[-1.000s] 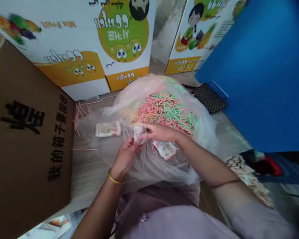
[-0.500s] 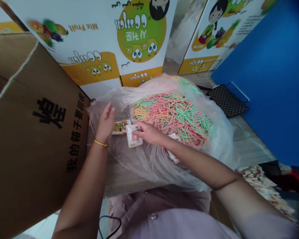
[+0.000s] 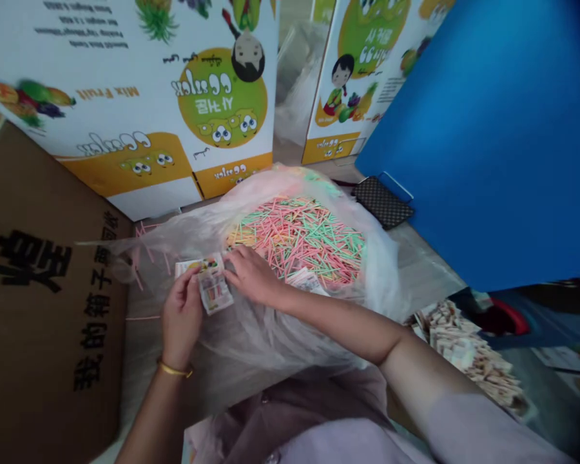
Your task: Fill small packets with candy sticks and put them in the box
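Observation:
A small flat packet (image 3: 216, 294) with a clear window showing pink and pale candy sticks is held low over the plastic bag. My left hand (image 3: 182, 314) pinches its left side between thumb and fingers. At its upper right corner are the bent fingers of my right hand (image 3: 252, 274), closed on the edge. Behind the packet lies a printed packet (image 3: 187, 265) with a colourful front, partly covered. Just beyond my right hand, a big clear plastic bag (image 3: 384, 258) lies open, heaped with pink, green and yellow candy sticks (image 3: 299, 232).
White packets (image 3: 305, 281) lie at the heap's near edge. Loose pink sticks (image 3: 138, 258) lie at left beside a brown carton (image 3: 48, 335). Printed boxes (image 3: 140, 103) stand behind, a blue panel (image 3: 493, 142) and dark checked pouch (image 3: 383, 201) at right. Many packets (image 3: 468, 351) are piled lower right.
My left hand, open before, has closed on the small packet's side. My right hand has shifted to its upper right corner. The view has swung to the right.

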